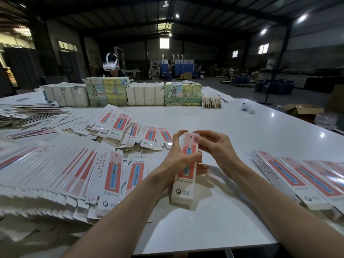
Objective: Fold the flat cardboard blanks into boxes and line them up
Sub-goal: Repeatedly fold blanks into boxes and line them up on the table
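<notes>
A long white box [183, 190] with a red panel and a blue toothbrush picture stands tilted over the white table [242, 131], its near end resting on the tabletop. My left hand [178, 157] wraps around its middle from the left. My right hand [214, 146] pinches its far top end, fingertips on the end flap. Flat blanks [55, 174] of the same print lie fanned out in a wide spread at the left. Folded boxes [301, 175] lie side by side in a row at the right.
More loose blanks [119, 127] are heaped in the middle behind my hands. Wrapped bundles of cartons [130, 94] form a wall at the far side, with a person in a white headset behind. A white controller [247, 107] lies at the far right. The table's front edge is close.
</notes>
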Demonstrator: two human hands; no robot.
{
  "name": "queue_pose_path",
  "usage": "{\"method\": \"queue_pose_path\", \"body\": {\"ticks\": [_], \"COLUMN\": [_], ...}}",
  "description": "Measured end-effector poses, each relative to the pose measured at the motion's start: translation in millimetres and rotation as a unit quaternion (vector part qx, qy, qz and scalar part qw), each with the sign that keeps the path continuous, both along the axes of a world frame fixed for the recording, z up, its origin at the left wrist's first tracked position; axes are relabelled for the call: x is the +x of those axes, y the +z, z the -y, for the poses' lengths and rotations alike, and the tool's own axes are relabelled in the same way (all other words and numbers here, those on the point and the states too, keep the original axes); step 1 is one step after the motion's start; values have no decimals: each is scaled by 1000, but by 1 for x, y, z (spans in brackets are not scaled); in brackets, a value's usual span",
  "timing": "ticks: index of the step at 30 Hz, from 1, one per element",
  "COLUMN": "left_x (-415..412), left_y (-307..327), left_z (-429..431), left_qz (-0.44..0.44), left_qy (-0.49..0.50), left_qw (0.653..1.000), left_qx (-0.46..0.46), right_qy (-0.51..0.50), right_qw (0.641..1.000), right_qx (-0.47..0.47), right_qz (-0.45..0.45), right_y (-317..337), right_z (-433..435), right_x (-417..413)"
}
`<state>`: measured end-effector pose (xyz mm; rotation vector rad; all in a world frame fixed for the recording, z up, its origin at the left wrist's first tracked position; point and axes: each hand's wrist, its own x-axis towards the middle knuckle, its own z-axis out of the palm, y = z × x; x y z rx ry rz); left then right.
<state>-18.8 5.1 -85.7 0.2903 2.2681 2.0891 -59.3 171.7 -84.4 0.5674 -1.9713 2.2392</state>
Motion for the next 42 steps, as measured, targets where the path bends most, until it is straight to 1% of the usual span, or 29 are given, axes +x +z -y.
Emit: {"method": "queue_pose_path", "body": {"ticks": [3,5,6,8,10,13,16,18,21,23,27,29,31,33,35,37,39,40,41,42], "left_x": [-4,-6,-7,-8,-8,-6,-4,-1,1,3,4,6,7,7,9,10,10,10,10,10], "left_y": [-3,-6,-7,-7,-7,-5,-3,-2,-1,-2,0,2,1,-1,-4,-6,-6,-6,-6,-6], "left_z": [1,2,3,7,8,4,2,3,0,1,4,-1,-7,-10,-9,-7,-8,-9,-10,-11], "left_qz": [14,47,57,71,87,103,106,104,105,115,124,128,120,118,117,108,102,99,96,95], "left_qy": [11,6,6,13,13,26,-13,-38,-38,-46,-106,-102,-69,-40,-35,-48,-57,-59,-62,-66], "left_qw": [1000,998,996,992,987,967,931,917,909,910,918,935,958,970,971,970,972,974,975,976], "left_qx": [0,42,65,99,136,230,348,382,401,395,361,315,250,211,205,211,204,197,190,187], "right_qy": [-9,-34,-59,-112,-142,-134,-117,-131,-146,-142,-112,-138,-196,-248,-272,-297,-325,-335,-339,-342], "right_qw": [1000,998,993,970,946,926,921,907,873,857,853,849,837,808,769,717,655,635,627,626], "right_qx": [15,59,102,192,236,280,309,340,407,439,471,474,472,507,568,626,679,693,700,700], "right_qz": [8,-8,-32,-103,-168,-215,-208,-210,-228,-228,-196,-190,-197,-166,-110,-78,-69,-64,-54,-45], "right_y": [-2,0,0,0,-2,-4,-6,-6,-4,1,11,12,12,13,13,9,3,1,0,0], "right_z": [3,7,8,11,13,14,18,22,28,30,18,7,-9,-31,-53,-70,-83,-88,-93,-97], "right_x": [2,4,5,6,8,11,14,17,25,29,33,40,46,51,58,66,74,76,78,81]}}
